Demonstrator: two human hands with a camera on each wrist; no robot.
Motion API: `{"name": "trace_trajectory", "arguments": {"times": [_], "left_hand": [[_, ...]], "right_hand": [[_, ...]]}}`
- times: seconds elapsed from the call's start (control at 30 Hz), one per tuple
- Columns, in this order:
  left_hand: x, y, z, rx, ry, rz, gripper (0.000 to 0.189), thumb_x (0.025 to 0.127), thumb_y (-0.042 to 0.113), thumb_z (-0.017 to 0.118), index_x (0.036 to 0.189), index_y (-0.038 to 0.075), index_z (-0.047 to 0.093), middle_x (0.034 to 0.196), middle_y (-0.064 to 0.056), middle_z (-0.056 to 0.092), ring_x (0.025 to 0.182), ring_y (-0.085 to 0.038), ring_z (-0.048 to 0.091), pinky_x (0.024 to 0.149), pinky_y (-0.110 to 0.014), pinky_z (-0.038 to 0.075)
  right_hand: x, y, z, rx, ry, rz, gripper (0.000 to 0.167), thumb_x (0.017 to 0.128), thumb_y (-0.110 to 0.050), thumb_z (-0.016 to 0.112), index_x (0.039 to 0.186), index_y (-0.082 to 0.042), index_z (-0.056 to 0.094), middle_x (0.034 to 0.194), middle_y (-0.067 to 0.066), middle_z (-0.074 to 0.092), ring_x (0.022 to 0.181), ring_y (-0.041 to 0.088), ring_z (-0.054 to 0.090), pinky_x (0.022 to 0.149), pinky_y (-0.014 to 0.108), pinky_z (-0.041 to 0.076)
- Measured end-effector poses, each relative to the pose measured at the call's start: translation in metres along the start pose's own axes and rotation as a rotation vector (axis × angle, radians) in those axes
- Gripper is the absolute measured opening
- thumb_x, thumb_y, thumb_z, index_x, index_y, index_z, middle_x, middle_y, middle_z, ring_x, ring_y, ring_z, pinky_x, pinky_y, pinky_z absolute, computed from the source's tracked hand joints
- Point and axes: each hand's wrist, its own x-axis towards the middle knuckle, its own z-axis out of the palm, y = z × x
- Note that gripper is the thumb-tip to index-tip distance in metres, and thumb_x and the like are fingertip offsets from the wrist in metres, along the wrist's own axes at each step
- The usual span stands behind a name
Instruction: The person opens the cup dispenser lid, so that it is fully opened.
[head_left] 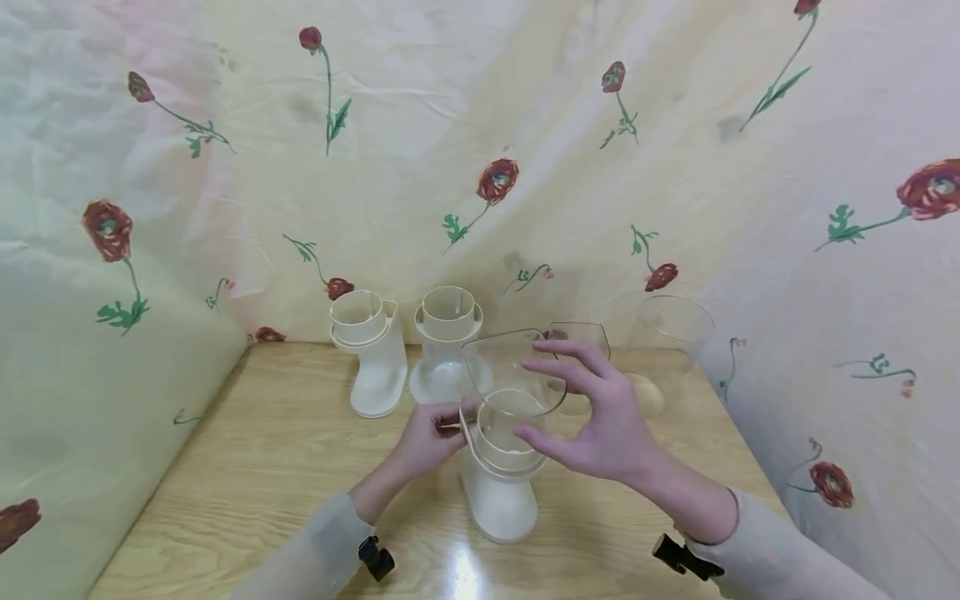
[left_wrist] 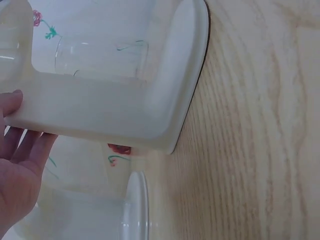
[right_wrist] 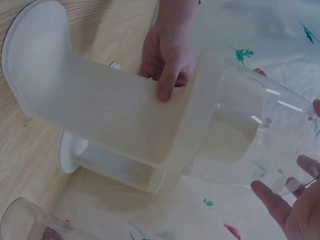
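Observation:
A cream dispenser-like stand (head_left: 501, 504) with a flat rounded foot and a round collar stands upright near the middle of the table. My left hand (head_left: 427, 437) grips its upper body from the left side, the thumb lying on the surface in the right wrist view. A clear container (right_wrist: 280, 105), open at its wide end, sits over the stand's collar. My right hand (head_left: 600, 417) holds that container near its rim, with the thumb (right_wrist: 270, 197) on one side and the fingers spread on the other. How far the container goes into the collar I cannot tell.
Behind, two similar cream stands (head_left: 378, 379) (head_left: 442, 367) are side by side near the floral cloth (head_left: 420, 208). More clear containers (head_left: 585, 333) (head_left: 675, 321) stand at the back right. The wooden table (head_left: 300, 483) is bordered by cloth at the back and both sides.

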Motion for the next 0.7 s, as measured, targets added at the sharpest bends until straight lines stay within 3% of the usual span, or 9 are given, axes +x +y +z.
{"name": "trace_trajectory", "arguments": {"times": [0.1, 0.27, 0.37, 0.47, 0.7], "left_hand": [[-0.005, 0.002, 0.004, -0.017, 0.024, -0.017, 0.04, 0.091, -0.009, 0.073, 0.13, -0.012, 0.067, 0.126, -0.033, 0.071, 0.113, -0.048, 0.073, 0.091, -0.031, 0.066], [-0.008, 0.005, 0.007, 0.0, 0.064, 0.022, 0.043, 0.088, -0.01, 0.075, 0.131, -0.01, 0.069, 0.13, -0.029, 0.071, 0.116, -0.046, 0.072, 0.093, -0.034, 0.066], [-0.007, 0.005, 0.005, 0.025, 0.063, 0.055, 0.045, 0.088, -0.008, 0.077, 0.132, -0.006, 0.07, 0.133, -0.025, 0.072, 0.12, -0.037, 0.073, 0.094, -0.035, 0.065], [-0.007, 0.007, 0.004, 0.024, 0.062, 0.068, 0.046, 0.088, -0.008, 0.077, 0.133, -0.006, 0.069, 0.132, -0.025, 0.072, 0.12, -0.031, 0.073, 0.093, -0.035, 0.066], [-0.011, 0.011, 0.004, -0.012, 0.066, 0.041, 0.046, 0.088, -0.01, 0.075, 0.133, -0.008, 0.067, 0.129, -0.029, 0.071, 0.112, -0.038, 0.076, 0.087, -0.033, 0.067]], "right_hand": [[-0.002, 0.005, 0.0, 0.033, -0.001, -0.036, 0.06, 0.09, -0.057, 0.078, 0.126, -0.01, 0.075, 0.135, 0.017, 0.068, 0.127, 0.031, 0.066, 0.103, 0.011, 0.052], [0.0, 0.009, -0.004, 0.034, 0.011, -0.077, 0.064, 0.089, -0.058, 0.077, 0.127, -0.007, 0.074, 0.135, 0.021, 0.068, 0.129, 0.029, 0.067, 0.103, 0.013, 0.054], [0.003, 0.003, -0.007, 0.019, 0.027, -0.065, 0.07, 0.087, -0.064, 0.075, 0.128, -0.006, 0.074, 0.136, 0.02, 0.068, 0.127, 0.029, 0.068, 0.1, 0.013, 0.054], [0.004, -0.004, -0.007, -0.013, 0.027, -0.042, 0.071, 0.087, -0.066, 0.076, 0.128, -0.008, 0.075, 0.136, 0.018, 0.068, 0.125, 0.029, 0.069, 0.089, 0.012, 0.056], [0.005, -0.003, -0.005, -0.003, -0.035, -0.014, 0.058, 0.093, -0.06, 0.073, 0.125, -0.013, 0.076, 0.134, 0.013, 0.069, 0.127, 0.034, 0.066, 0.082, 0.018, 0.062]]}}
